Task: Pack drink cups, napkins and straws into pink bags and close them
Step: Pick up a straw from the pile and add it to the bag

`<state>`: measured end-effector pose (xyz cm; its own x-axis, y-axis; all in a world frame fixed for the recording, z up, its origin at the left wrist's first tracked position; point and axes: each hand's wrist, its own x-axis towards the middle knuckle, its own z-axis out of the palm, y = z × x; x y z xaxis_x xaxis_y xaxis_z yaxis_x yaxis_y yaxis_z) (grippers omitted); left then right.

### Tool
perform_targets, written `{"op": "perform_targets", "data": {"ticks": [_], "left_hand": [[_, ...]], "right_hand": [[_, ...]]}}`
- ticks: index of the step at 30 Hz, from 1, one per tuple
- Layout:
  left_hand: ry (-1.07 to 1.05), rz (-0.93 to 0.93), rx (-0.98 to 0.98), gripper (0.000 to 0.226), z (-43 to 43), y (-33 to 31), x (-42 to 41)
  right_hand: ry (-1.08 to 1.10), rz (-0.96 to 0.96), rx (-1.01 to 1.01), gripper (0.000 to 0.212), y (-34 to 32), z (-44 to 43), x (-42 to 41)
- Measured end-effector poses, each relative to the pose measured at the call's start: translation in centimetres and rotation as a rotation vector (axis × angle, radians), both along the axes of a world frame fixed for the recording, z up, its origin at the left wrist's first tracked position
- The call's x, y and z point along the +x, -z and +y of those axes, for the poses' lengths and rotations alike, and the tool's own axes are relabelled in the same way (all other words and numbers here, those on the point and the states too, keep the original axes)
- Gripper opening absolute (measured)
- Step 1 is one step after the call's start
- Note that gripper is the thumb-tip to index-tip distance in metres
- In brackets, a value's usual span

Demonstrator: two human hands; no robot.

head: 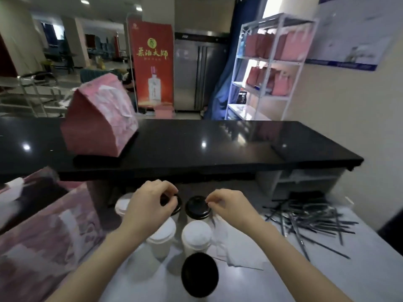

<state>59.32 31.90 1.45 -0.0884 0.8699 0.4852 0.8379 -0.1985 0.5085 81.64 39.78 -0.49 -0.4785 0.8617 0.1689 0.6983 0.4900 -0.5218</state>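
Several lidded drink cups stand on the low white table (pixel 283 280). My left hand (pixel 150 203) curls over the black lid of a far cup (pixel 177 203) and grips it. My right hand (pixel 226 204) pinches the rim of a second black-lidded cup (pixel 197 207) beside it. Nearer stand two white-lidded cups (pixel 162 235) (pixel 196 235) and another black-lidded cup (pixel 199 274). White napkins (pixel 231 247) lie right of the cups. A pile of black straws (pixel 309 219) lies further right. An open pink bag (pixel 45 227) sits at the left, and a closed pink bag (pixel 98 118) stands on the black counter (pixel 218 149).
The black counter runs across behind the table, at a higher level. A white shelf rack (pixel 268 68) at the back right holds several pink bags. A red banner (pixel 151 62) and a steel fridge (pixel 196 70) stand beyond. One more white-lidded cup (pixel 122 205) is behind my left hand.
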Motion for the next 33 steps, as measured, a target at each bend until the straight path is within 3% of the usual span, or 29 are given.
{"op": "perform_targets", "data": {"ticks": [6, 11, 21, 25, 33], "left_hand": [[0.245, 0.006, -0.197, 0.011, 6.2, 4.9, 13.6], [0.365, -0.032, -0.411, 0.018, 9.9, 9.3, 21.3], [0.495, 0.026, -0.635, 0.047, 14.7, 16.0, 28.8], [0.498, -0.035, -0.635, 0.042, 15.6, 17.4, 30.3], [0.526, -0.051, -0.651, 0.037, 16.4, 18.8, 31.9]], "right_hand": [[0.320, -0.052, -0.126, 0.017, 5.2, 2.0, 12.9], [0.636, -0.080, -0.266, 0.034, 10.2, 2.9, 20.0], [0.903, -0.174, -0.313, 0.058, 15.2, 6.0, 23.2], [0.950, -0.200, -0.334, 0.067, 16.1, 6.6, 22.8], [0.979, -0.142, -0.369, 0.034, 16.6, 6.9, 23.7]]}}
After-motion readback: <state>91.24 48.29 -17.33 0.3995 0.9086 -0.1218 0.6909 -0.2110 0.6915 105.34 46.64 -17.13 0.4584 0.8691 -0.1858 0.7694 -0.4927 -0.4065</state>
